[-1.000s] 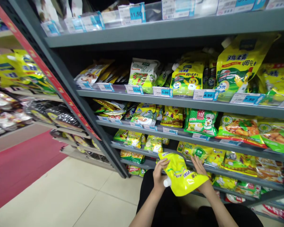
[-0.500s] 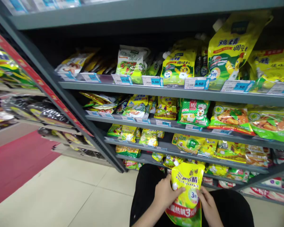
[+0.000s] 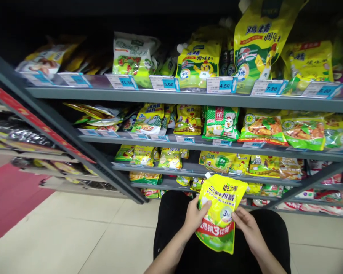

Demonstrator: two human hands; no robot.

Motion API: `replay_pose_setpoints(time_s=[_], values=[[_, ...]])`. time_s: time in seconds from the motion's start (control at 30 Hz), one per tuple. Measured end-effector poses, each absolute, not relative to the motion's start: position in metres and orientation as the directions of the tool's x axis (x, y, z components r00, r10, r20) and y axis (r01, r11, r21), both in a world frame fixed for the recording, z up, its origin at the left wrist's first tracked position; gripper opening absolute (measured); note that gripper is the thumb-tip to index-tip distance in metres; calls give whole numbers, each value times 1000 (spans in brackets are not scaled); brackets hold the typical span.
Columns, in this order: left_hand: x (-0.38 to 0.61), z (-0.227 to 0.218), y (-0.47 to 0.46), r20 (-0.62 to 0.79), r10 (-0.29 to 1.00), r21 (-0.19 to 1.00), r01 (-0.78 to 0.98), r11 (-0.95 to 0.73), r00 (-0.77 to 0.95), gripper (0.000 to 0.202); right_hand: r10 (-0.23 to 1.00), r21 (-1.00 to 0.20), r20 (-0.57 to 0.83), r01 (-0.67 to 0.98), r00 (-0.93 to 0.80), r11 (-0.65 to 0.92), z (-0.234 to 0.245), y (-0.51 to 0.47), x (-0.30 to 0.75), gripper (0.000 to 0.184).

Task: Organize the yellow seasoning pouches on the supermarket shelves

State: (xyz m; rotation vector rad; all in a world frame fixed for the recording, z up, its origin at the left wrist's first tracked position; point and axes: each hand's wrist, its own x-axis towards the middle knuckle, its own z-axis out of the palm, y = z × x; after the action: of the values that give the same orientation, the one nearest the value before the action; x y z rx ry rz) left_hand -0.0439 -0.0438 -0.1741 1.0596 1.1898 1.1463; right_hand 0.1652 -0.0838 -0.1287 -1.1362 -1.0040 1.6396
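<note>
A yellow and green spouted pouch of chicken seasoning (image 3: 218, 213) is held upright, slightly tilted, above my knees. It has a white cap at its upper left corner and a red band across its lower front. My left hand (image 3: 194, 215) grips its left edge, thumb on the front and fingers behind. My right hand (image 3: 247, 224) pinches the right edge, its fingers partly hidden by the pouch. Just beyond the pouch are the lower shelves with similar yellow packets (image 3: 217, 161).
Grey shelves (image 3: 160, 97) filled with seasoning bags stand in front, with price tags (image 3: 220, 85) along the edge. A large spouted pouch (image 3: 263, 45) leans on the upper shelf. At left are dark packages (image 3: 23, 131) on another rack. Pale floor tiles (image 3: 117, 232) lie below.
My view has shifted right and down, so the shelves appear further left and higher. The pouch has risen in view and tilted, its front showing more fully; both hands keep hold of it.
</note>
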Motion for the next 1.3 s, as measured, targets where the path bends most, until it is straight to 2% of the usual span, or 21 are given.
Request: replay_pose_setpoints(time_s=[0.1,0.23,0.3,0.37,0.47,0.57,0.7,0.8,0.93,1.03,1.1,1.2,1.3], values=[[-47,-165,-48,-109,992,991,-84,104,-57,39,959,-953,-189,-198,-210,-231,-136,-78,168,32],[-47,-155,-55,-132,988,981,-151,119,-83,41,980,-971,-157,-162,-125,-176,-148,-78,166,36],[-47,-152,-58,-126,987,982,-151,110,-102,42,992,-994,-81,-60,-99,-87,-149,-81,165,35],[-48,-150,-60,-106,986,989,-114,91,-130,41,993,-990,65,116,-95,76,-146,-82,165,30],[-51,-146,-62,-61,986,998,-39,55,-155,39,949,-901,222,324,-224,288,-138,-80,171,21],[-53,-142,-63,-38,988,999,-41,32,-147,39,912,-882,223,328,-344,339,-135,-76,174,18],[-51,-142,-65,-85,980,987,-147,59,-179,39,922,-874,311,311,-230,373,-141,-72,166,15],[-48,-141,-67,-82,980,990,-130,58,-183,38,872,-771,458,411,-173,486,-141,-74,160,12],[-49,-127,-70,30,991,996,85,-19,-129,31,738,-542,632,545,-236,639,-133,-79,168,10],[-51,-112,-71,148,985,946,304,-116,-86,23,695,-402,636,625,-335,670,-127,-82,177,8],[-51,-106,-71,190,980,916,371,-155,-60,21,682,-351,633,650,-366,674,-124,-84,181,12],[-46,-110,-73,169,984,936,322,-143,-54,24,660,-352,686,654,-306,669,-122,-89,182,17],[-38,-122,-77,95,992,989,124,-84,-88,27,681,-425,713,671,-166,608,-127,-97,180,17]])
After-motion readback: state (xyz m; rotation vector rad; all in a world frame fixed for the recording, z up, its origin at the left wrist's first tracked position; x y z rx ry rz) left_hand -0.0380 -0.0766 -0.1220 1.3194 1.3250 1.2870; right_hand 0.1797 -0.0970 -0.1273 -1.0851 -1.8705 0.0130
